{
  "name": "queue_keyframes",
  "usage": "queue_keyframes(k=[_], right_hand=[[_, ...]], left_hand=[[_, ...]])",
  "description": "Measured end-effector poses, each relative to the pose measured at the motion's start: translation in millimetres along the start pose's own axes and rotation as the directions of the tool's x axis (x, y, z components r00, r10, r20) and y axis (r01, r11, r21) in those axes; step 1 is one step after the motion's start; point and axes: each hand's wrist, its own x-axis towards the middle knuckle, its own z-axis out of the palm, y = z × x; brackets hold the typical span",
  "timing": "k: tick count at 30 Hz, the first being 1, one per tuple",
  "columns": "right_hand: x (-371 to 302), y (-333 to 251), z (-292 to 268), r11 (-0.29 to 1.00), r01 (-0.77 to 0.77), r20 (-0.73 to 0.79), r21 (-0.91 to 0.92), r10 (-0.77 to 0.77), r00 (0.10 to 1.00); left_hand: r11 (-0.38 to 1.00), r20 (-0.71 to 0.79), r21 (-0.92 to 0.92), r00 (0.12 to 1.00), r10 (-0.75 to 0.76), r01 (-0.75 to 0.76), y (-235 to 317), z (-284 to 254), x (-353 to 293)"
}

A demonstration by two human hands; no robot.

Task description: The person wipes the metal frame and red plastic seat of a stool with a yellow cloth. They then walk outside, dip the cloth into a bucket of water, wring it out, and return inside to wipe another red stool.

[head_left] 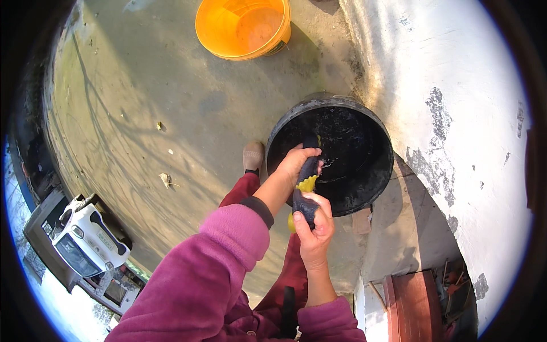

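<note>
A dark navy cloth (306,206) with a yellow scalloped edge is stretched between my two hands, bunched into a narrow roll. My left hand (293,162) is closed round its upper part, over the rim of a black bucket (359,171). Nearer to me, my right hand (316,231) grips the lower end, with the thumb lying along it. A bit of yellow shows beside the right fingers. The bucket is dark inside with wet glints; how much water it holds I cannot tell. Some of the cloth is hidden under my fingers.
An orange-yellow bucket (222,23) stands farther off on the concrete floor (188,114). A white wall (484,114) with peeling patches rises at the right. A reddish-brown object (413,308) is at lower right. A white car (94,239) is at far left. My shoe (253,155) is beside the black bucket.
</note>
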Motion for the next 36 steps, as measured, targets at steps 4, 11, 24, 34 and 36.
queue_keyframes(k=[4,11,24,34,36], right_hand=[[2,10,35,0.999,0.015,-0.201,-0.051,-0.025,0.979],[49,53,38,0.987,-0.040,-0.504,-0.154,-0.044,0.863],[161,166,-51,0.803,-0.427,-0.578,-0.416,0.129,0.806],[143,275,-25,0.570,-0.617,-0.197,-0.542,0.628,0.753],[137,247,-12,0.599,-0.767,-0.152,0.230,0.800,0.580]], left_hand=[[0.982,0.021,0.178,0.997,-0.073,0.068,-3,6,-18],[0.975,0.007,0.154,0.987,0.161,-0.160,-16,27,-24],[0.914,-0.062,0.212,0.929,0.365,-0.345,-8,14,-3],[0.564,-0.299,0.823,0.894,0.335,0.064,-23,-39,87],[0.598,-0.305,0.799,0.901,0.308,0.066,-19,-35,85]])
